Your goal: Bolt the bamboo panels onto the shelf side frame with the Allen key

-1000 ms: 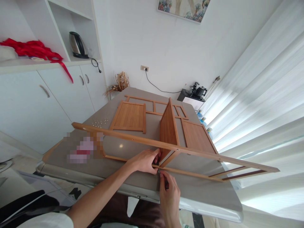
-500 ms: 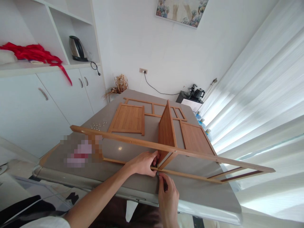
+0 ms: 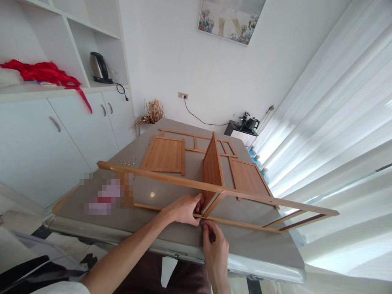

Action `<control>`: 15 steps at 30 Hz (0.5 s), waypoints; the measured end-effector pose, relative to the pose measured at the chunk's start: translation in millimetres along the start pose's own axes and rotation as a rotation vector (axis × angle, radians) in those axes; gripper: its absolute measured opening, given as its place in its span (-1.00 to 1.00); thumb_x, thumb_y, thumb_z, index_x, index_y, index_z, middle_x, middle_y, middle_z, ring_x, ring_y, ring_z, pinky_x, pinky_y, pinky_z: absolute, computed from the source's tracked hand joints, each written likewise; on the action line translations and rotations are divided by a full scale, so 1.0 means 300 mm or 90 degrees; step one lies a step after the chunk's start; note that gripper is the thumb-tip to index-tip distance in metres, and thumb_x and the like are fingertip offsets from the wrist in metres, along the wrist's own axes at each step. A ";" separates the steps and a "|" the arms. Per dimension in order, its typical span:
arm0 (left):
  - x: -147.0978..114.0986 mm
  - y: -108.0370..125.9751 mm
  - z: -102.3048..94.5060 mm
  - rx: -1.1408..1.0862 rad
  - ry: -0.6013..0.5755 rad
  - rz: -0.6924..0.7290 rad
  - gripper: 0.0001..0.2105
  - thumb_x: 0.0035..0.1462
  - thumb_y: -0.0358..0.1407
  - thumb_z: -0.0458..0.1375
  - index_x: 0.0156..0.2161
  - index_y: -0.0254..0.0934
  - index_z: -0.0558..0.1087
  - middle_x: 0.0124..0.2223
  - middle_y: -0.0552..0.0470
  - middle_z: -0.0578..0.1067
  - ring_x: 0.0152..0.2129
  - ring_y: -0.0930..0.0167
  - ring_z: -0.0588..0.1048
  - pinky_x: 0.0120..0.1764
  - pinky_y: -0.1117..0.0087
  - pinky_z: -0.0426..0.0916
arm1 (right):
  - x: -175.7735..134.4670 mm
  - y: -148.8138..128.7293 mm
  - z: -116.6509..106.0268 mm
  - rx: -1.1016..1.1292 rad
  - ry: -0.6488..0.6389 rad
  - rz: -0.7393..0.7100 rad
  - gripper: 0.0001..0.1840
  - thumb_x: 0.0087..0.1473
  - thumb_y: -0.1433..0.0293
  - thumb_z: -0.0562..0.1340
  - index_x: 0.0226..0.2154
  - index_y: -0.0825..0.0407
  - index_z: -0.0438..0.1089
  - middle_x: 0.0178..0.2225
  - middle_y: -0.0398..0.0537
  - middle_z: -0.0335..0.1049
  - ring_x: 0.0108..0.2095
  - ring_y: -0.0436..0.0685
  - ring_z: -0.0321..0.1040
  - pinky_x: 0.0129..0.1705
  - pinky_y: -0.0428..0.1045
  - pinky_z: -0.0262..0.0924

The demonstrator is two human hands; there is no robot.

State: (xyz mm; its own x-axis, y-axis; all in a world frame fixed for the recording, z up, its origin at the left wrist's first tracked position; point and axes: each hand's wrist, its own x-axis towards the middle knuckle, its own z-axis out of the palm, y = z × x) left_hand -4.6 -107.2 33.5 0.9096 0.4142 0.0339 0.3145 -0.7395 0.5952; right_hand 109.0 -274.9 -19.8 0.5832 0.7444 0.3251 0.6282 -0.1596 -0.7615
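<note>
A long wooden side frame [image 3: 174,180] stands on edge near the front of the table. A wooden panel [image 3: 213,163] meets it upright at its middle, and a metal screw head [image 3: 223,191] shows in the top rail there. My left hand [image 3: 183,210] is closed round the frame's lower rail where it meets the panel. Just in front of that joint, my right hand [image 3: 216,239] has thumb and fingertips pinched at the outer face of the rail. Whatever small thing it holds is too hidden to name.
Flat on the table [image 3: 245,251] lie a left panel [image 3: 163,154], a right panel [image 3: 251,175] and a slim ladder-like frame [image 3: 196,143]. Several small metal fittings [image 3: 128,161] are scattered at left. A blurred patch [image 3: 107,194] hides something at the front left. White curtains hang at right.
The view has shifted slightly, and the frame's right end appears a little further left. Both hands stay at the same joint, with the right fingers slightly turned.
</note>
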 end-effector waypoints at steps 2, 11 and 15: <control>-0.002 -0.003 0.002 0.007 -0.004 0.007 -0.61 0.03 -0.21 0.32 -0.07 -0.27 0.35 -0.24 0.05 0.51 -0.36 0.38 0.49 -0.27 0.36 0.38 | 0.002 -0.002 -0.001 0.004 -0.005 -0.004 -0.66 0.23 0.16 0.13 -0.27 -0.03 0.56 -0.34 -0.05 0.57 -0.44 0.05 0.44 -0.33 -0.10 0.28; -0.004 -0.024 0.026 0.043 -0.013 0.000 -0.68 0.32 -0.15 0.16 0.05 -0.32 0.41 -0.06 -0.06 0.50 -0.23 0.36 0.53 -0.16 0.22 0.50 | -0.018 0.000 -0.049 0.044 -0.013 0.026 -0.62 0.23 0.08 0.13 -0.29 0.01 0.49 -0.39 -0.06 0.52 -0.46 0.06 0.40 -0.34 -0.08 0.27; -0.009 -0.027 0.035 0.067 -0.005 -0.009 -0.67 0.32 -0.16 0.17 0.08 -0.32 0.40 -0.01 -0.09 0.49 -0.16 0.32 0.53 -0.12 0.18 0.50 | -0.068 0.007 -0.089 0.077 -0.006 0.071 -0.55 0.23 -0.01 0.13 -0.26 0.02 0.46 -0.34 -0.03 0.53 -0.36 0.11 0.46 -0.30 -0.06 0.31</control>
State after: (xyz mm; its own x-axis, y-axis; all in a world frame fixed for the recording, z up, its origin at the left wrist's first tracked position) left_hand -6.7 -107.9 20.3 0.9064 0.4219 0.0196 0.3543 -0.7847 0.5086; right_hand 112.0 -307.7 -13.0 0.6405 0.7329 0.2292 0.4928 -0.1634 -0.8547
